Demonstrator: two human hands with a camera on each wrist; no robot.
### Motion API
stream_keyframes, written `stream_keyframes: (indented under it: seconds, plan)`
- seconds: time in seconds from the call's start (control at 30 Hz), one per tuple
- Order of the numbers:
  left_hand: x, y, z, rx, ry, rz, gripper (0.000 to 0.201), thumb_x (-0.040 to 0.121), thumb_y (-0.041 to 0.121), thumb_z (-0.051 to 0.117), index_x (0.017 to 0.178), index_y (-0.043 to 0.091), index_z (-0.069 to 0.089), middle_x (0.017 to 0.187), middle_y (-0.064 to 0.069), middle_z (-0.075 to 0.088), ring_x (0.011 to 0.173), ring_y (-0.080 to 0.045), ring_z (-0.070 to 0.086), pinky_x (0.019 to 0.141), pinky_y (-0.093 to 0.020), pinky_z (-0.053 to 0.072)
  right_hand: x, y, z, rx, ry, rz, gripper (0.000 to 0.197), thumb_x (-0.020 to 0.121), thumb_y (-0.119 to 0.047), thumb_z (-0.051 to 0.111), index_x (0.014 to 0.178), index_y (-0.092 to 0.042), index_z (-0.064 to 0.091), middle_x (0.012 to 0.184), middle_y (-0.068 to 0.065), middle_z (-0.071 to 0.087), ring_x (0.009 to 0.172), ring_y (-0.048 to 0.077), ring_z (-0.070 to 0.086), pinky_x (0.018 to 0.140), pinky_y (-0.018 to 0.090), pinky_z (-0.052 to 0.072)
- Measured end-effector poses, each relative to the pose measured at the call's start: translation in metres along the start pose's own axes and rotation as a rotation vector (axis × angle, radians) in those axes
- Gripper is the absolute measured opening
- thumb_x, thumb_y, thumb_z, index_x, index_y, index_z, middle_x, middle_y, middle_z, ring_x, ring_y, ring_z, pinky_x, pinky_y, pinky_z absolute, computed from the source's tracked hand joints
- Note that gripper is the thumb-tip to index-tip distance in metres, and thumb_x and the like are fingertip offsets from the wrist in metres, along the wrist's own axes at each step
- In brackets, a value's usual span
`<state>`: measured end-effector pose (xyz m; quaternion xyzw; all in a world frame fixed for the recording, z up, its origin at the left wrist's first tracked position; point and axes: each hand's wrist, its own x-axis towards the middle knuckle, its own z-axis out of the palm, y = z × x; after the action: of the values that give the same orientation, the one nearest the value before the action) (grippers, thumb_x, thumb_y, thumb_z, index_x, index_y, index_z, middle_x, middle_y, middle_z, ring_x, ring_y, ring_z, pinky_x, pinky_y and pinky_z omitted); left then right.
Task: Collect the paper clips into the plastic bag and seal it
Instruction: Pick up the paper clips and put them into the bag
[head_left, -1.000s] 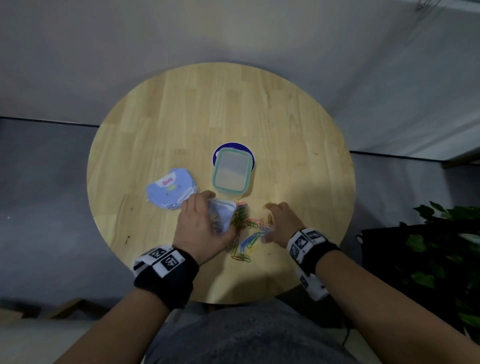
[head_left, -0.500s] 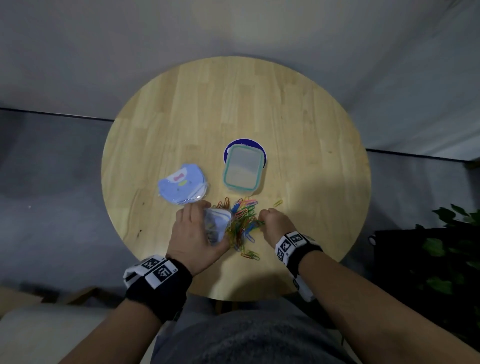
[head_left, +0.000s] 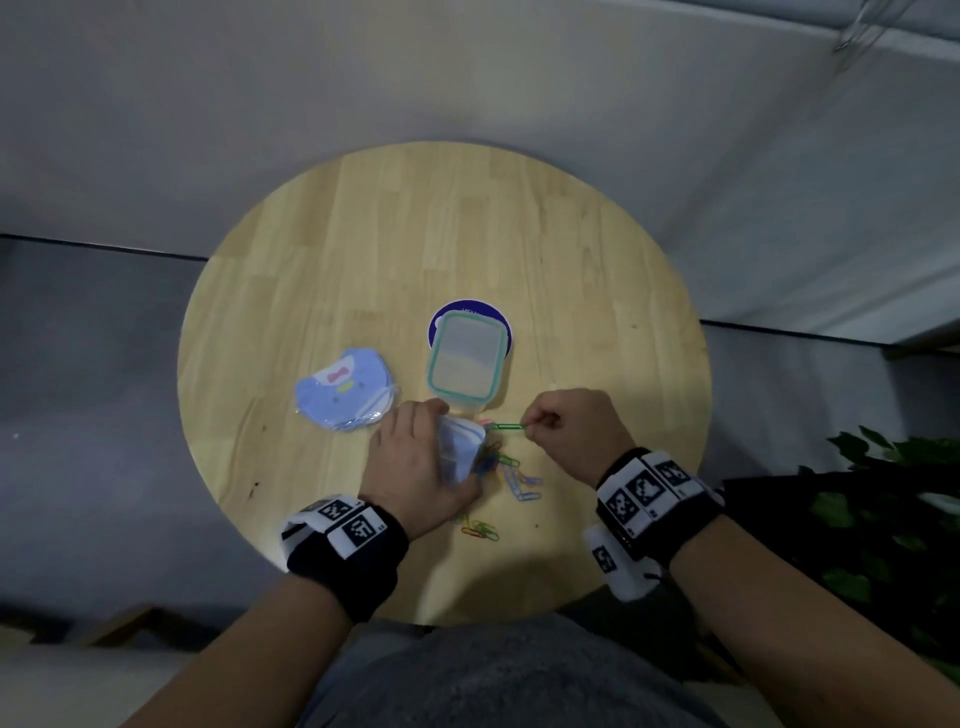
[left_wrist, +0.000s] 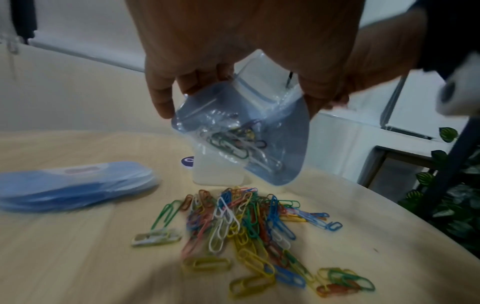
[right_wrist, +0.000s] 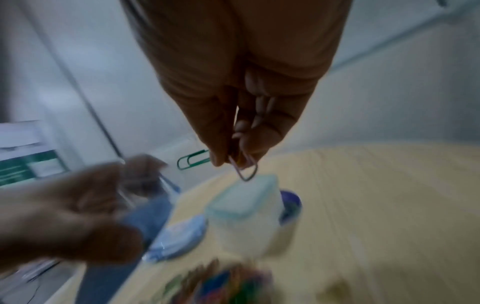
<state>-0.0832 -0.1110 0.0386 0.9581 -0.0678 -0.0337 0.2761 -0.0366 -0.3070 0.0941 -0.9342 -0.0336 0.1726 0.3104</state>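
My left hand (head_left: 415, 462) grips a small clear plastic bag (head_left: 460, 449) above the table, its mouth held apart; the left wrist view shows the bag (left_wrist: 244, 135) with several clips inside. My right hand (head_left: 566, 431) pinches a green paper clip (head_left: 508, 427) and a pinkish one, lifted just right of the bag mouth; the right wrist view shows the green clip (right_wrist: 193, 162) and the pink clip (right_wrist: 245, 170) between thumb and fingers. A pile of coloured paper clips (left_wrist: 249, 226) lies on the wood under the bag, with the pile (head_left: 511, 475) partly hidden by my left hand.
A round wooden table (head_left: 363, 249) holds a teal-rimmed clear container (head_left: 465, 358) on a dark blue disc, and a stack of blue shaped cards (head_left: 345, 389) to the left. A green plant (head_left: 893, 519) stands off the table's right edge.
My right hand rose from the clip pile with clips pinched and moved up beside the bag mouth. My left hand kept hold of the bag. The head view shifted.
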Motion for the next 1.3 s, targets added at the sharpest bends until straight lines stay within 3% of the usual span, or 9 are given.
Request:
stream_keyframes:
  seconds: [0.1, 0.2, 0.37, 0.53, 0.8, 0.9, 1.0, 1.13, 1.3]
  plan:
    - [0.009, 0.008, 0.001, 0.047, 0.003, 0.014, 0.079, 0.054, 0.054, 0.062, 0.117, 0.007, 0.050, 0.102, -0.008, 0.057, 0.093, -0.031, 0.053, 0.081, -0.038, 0.042, 0.000, -0.033, -0.026, -0.206, -0.041, -0.150, 0.015, 0.076, -0.005, 0.058, 0.082, -0.003, 0.072, 0.080, 0.014, 0.072, 0.078, 0.029, 0.064, 0.071, 0.035, 0.051]
    - [0.016, 0.020, 0.000, 0.032, 0.027, 0.027, 0.078, 0.056, 0.057, 0.061, 0.118, 0.012, 0.049, 0.103, -0.006, 0.056, 0.094, -0.030, 0.051, 0.082, -0.041, 0.044, 0.003, -0.061, -0.038, -0.468, -0.163, -0.140, 0.015, 0.080, -0.006, 0.054, 0.086, -0.003, 0.067, 0.086, 0.015, 0.068, 0.084, 0.033, 0.062, 0.068, 0.032, 0.049]
    - [0.023, 0.033, 0.001, 0.034, 0.045, 0.055, 0.078, 0.057, 0.057, 0.065, 0.119, 0.012, 0.047, 0.101, -0.004, 0.052, 0.093, -0.028, 0.049, 0.080, -0.037, 0.039, 0.015, -0.093, -0.032, -0.626, -0.256, -0.047, 0.021, 0.083, 0.000, 0.049, 0.064, -0.007, 0.051, 0.062, 0.004, 0.045, 0.070, 0.027, 0.049, 0.063, 0.029, 0.040]
    - [0.024, 0.032, -0.001, -0.064, 0.113, 0.002, 0.078, 0.057, 0.052, 0.069, 0.118, 0.009, 0.047, 0.101, -0.005, 0.050, 0.094, -0.028, 0.047, 0.081, -0.036, 0.041, 0.025, -0.087, -0.026, -0.229, -0.234, -0.038, 0.019, 0.080, -0.004, 0.060, 0.093, -0.007, 0.072, 0.095, 0.006, 0.072, 0.091, 0.020, 0.064, 0.084, 0.027, 0.052]
    - [0.019, 0.014, -0.006, -0.218, 0.150, -0.045, 0.081, 0.060, 0.058, 0.060, 0.120, 0.006, 0.046, 0.107, -0.006, 0.049, 0.099, -0.021, 0.041, 0.085, -0.028, 0.035, 0.031, -0.020, -0.018, 0.712, 0.020, 0.320, 0.017, 0.079, 0.011, 0.060, 0.076, -0.005, 0.056, 0.067, 0.017, 0.060, 0.051, 0.024, 0.062, 0.054, 0.032, 0.057]
    - [0.016, 0.009, -0.003, -0.315, 0.124, -0.117, 0.082, 0.058, 0.057, 0.060, 0.123, 0.010, 0.042, 0.112, -0.001, 0.044, 0.107, -0.019, 0.040, 0.086, -0.022, 0.031, 0.030, 0.028, 0.013, 0.413, -0.073, 0.486, 0.015, 0.075, 0.005, 0.068, 0.079, -0.005, 0.059, 0.076, 0.019, 0.065, 0.059, 0.030, 0.063, 0.068, 0.046, 0.060]
    - [0.016, 0.002, -0.003, -0.280, 0.100, -0.111, 0.083, 0.059, 0.058, 0.058, 0.124, 0.009, 0.042, 0.113, -0.006, 0.046, 0.106, -0.022, 0.040, 0.083, -0.021, 0.029, 0.017, 0.057, 0.046, -0.167, -0.324, 0.373, 0.041, 0.071, -0.011, 0.077, 0.108, -0.011, 0.058, 0.113, 0.016, 0.061, 0.096, 0.032, 0.061, 0.079, 0.035, 0.050]
    - [0.008, -0.015, -0.010, -0.232, 0.098, -0.129, 0.084, 0.060, 0.060, 0.057, 0.124, 0.008, 0.043, 0.113, -0.008, 0.047, 0.105, -0.022, 0.039, 0.084, -0.028, 0.033, 0.010, 0.064, 0.076, -0.205, -0.400, 0.180, 0.087, 0.071, -0.009, 0.078, 0.142, -0.019, 0.029, 0.141, 0.013, 0.030, 0.124, 0.035, 0.044, 0.097, 0.038, 0.043]
    - [-0.012, -0.032, -0.016, -0.157, 0.093, -0.145, 0.079, 0.062, 0.060, 0.056, 0.119, 0.006, 0.046, 0.109, -0.010, 0.049, 0.100, -0.024, 0.041, 0.083, -0.031, 0.035, 0.026, 0.051, 0.095, -0.277, -0.332, -0.019, 0.080, 0.074, -0.006, 0.075, 0.142, -0.013, 0.034, 0.134, 0.016, 0.038, 0.122, 0.036, 0.044, 0.100, 0.041, 0.043]
